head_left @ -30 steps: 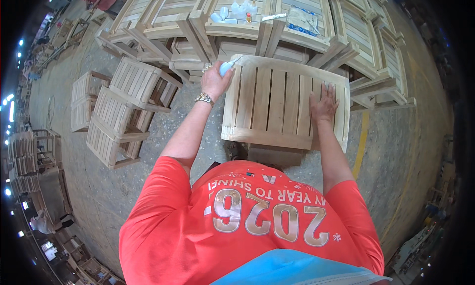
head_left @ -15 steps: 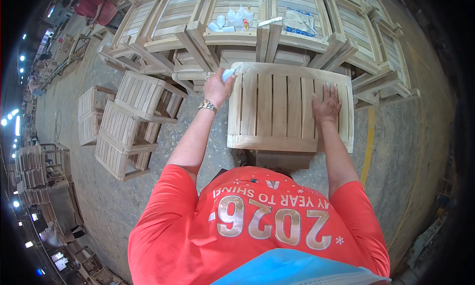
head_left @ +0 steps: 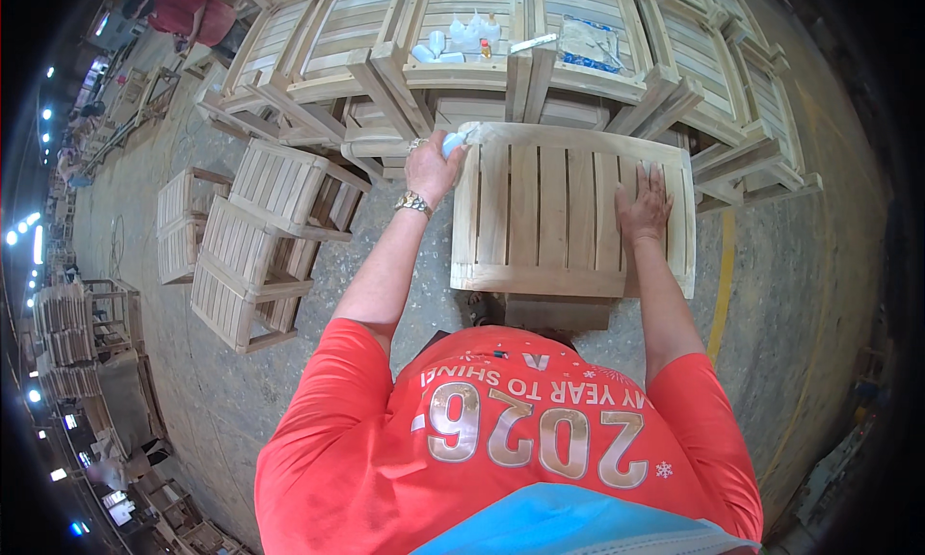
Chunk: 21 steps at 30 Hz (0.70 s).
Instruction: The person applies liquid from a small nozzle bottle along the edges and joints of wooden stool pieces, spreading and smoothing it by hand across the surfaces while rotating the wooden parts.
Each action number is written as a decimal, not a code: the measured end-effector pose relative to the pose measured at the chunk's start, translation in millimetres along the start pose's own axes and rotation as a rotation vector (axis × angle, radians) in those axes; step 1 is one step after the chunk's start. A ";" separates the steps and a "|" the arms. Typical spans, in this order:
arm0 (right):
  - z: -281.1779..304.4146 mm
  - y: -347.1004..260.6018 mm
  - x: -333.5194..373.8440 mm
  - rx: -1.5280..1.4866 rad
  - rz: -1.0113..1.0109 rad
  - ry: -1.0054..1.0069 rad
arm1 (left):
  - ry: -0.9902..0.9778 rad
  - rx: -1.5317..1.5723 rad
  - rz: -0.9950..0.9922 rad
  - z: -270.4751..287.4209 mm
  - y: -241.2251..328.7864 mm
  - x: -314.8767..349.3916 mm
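A pale slatted wooden top (head_left: pixel 553 208), like that of a small table or stool, lies flat in front of me. At its far left corner my left hand (head_left: pixel 433 172) is closed around a small light-blue and white squeeze bottle (head_left: pixel 452 145). The bottle's narrow end points at the corner, where a whitish patch shows on the wood; whether it touches is too small to tell. My right hand (head_left: pixel 644 211) rests palm down on the slats near the right edge, fingers stretched out and holding nothing.
Slatted wooden frames (head_left: pixel 462 73) stand close beyond the top, bearing several white bottles (head_left: pixel 436 44) and a blue-and-clear plastic package (head_left: pixel 590 44). Stacked slatted stools (head_left: pixel 252 237) stand on the floor to my left. A person in red (head_left: pixel 193 17) is at the far left.
The whole view has shifted slightly. Both hands keep about the same places on the wooden top, and the bottle stays at the corner.
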State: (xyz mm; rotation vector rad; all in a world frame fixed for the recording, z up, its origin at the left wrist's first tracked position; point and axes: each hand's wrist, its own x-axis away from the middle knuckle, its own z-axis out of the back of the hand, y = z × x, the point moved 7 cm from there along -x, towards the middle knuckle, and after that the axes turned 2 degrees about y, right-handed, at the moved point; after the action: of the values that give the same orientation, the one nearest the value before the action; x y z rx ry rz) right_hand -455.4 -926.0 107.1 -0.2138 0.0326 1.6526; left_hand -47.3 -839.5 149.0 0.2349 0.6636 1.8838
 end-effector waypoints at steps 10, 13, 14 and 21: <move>2.8 -3.1 -0.6 0.008 0.002 -0.010 | -0.010 0.011 -0.015 4.1 -3.0 8.1; 4.6 -4.5 -0.9 0.008 0.000 -0.023 | -0.027 0.010 -0.002 5.7 -4.3 13.1; 5.6 -5.2 -0.8 0.000 -0.003 -0.022 | -0.019 0.004 -0.003 5.4 -6.2 14.7; 7.7 -7.8 0.2 -0.017 -0.002 -0.028 | -0.007 0.030 -0.016 6.7 -12.4 26.0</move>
State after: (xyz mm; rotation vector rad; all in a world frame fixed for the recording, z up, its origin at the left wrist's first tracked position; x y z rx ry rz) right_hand -448.6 -923.9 115.5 -0.2035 -0.0022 1.6541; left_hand -45.1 -810.5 144.1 0.2547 0.6869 1.8583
